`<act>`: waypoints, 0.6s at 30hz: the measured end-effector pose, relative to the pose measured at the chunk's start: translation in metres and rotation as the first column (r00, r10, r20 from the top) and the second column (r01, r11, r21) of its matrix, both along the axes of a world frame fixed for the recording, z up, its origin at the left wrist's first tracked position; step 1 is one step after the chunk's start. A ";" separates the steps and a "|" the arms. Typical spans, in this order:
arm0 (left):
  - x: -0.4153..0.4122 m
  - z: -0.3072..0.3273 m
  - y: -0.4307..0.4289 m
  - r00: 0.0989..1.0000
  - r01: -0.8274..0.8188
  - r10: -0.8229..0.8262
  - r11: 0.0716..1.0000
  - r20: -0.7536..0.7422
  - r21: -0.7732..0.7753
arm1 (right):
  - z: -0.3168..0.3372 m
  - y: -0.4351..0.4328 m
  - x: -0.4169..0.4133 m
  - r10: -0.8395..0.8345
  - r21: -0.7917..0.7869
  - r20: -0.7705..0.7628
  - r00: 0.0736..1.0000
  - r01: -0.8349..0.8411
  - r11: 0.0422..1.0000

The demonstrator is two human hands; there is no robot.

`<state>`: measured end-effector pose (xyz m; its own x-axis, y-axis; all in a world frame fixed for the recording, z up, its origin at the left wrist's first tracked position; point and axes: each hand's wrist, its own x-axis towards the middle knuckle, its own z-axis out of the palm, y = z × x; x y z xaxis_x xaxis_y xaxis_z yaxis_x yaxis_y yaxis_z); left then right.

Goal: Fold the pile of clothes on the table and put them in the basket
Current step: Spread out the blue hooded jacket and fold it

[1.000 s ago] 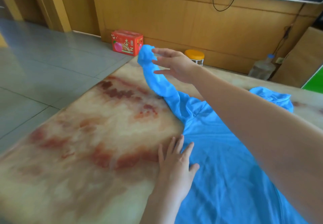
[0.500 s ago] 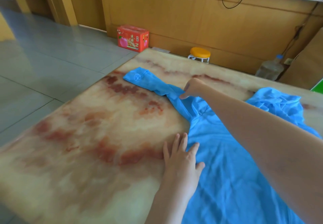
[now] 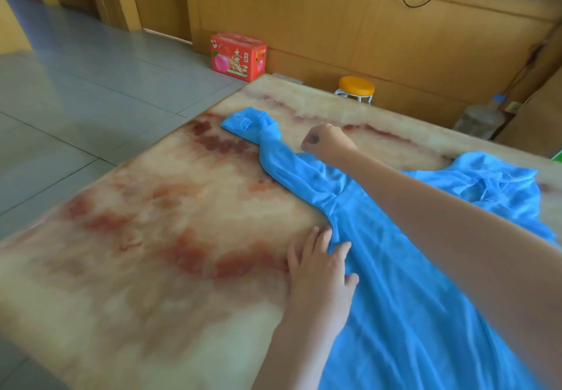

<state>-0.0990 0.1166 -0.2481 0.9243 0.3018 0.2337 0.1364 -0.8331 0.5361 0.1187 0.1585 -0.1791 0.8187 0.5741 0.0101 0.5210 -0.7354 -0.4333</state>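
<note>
**Sleeve (image 3: pixel 273 152) spread out, first fold not yet made**

You are at the flattening step on one blue shirt (image 3: pixel 410 268), which lies spread across the marbled table (image 3: pixel 152 253). Its near body runs toward you, and its collar end is bunched at the far right.

Your left hand (image 3: pixel 319 274) lies flat with straight fingers on the shirt's left edge, just below where the sleeve joins the body. The fingertips are partly on cloth and partly on bare table. It pins the shirt and grips nothing.

Your right hand (image 3: pixel 330 143) reaches across the shirt and is curled at the sleeve's far edge, near the shoulder. The frame is blurred there, so you cannot tell whether it pinches the cloth or only rests against it.

The sleeve stretches away to the left of that hand. It is twisted and rumpled, and its cuff lies well beyond your fingers.

The next move likely calls for a firm pinch on the sleeve. You would then carry it over the body while the left hand keeps the side edge down. The thin cloth looks slippery, so it may drag. No basket is in view.
</note>
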 end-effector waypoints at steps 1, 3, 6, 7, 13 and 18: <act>0.000 0.000 0.000 1.000 -0.029 0.029 0.999 0.010 -0.023 | -0.002 -0.002 -0.005 0.024 -0.009 0.016 1.000 -0.024 1.000; -0.001 0.003 0.002 0.997 -0.063 0.065 0.996 0.035 -0.065 | -0.006 -0.009 -0.010 0.086 -0.010 0.019 0.996 -0.086 0.996; -0.005 0.009 0.008 0.998 -0.061 0.063 0.986 0.009 -0.154 | -0.005 -0.026 -0.002 0.075 0.007 -0.020 0.997 -0.074 0.997; -0.005 0.010 0.009 0.997 -0.074 0.075 0.987 0.003 -0.144 | -0.005 -0.035 0.005 0.041 0.005 -0.051 0.998 -0.041 0.999; -0.010 0.023 0.020 0.979 -0.188 0.201 0.934 0.014 -0.304 | -0.017 -0.078 0.035 -0.124 -0.177 -0.025 0.992 0.118 0.977; -0.015 0.024 0.034 0.968 -0.245 0.242 0.830 -0.072 -0.501 | -0.021 -0.087 0.047 -0.242 -0.211 -0.020 0.970 0.233 0.950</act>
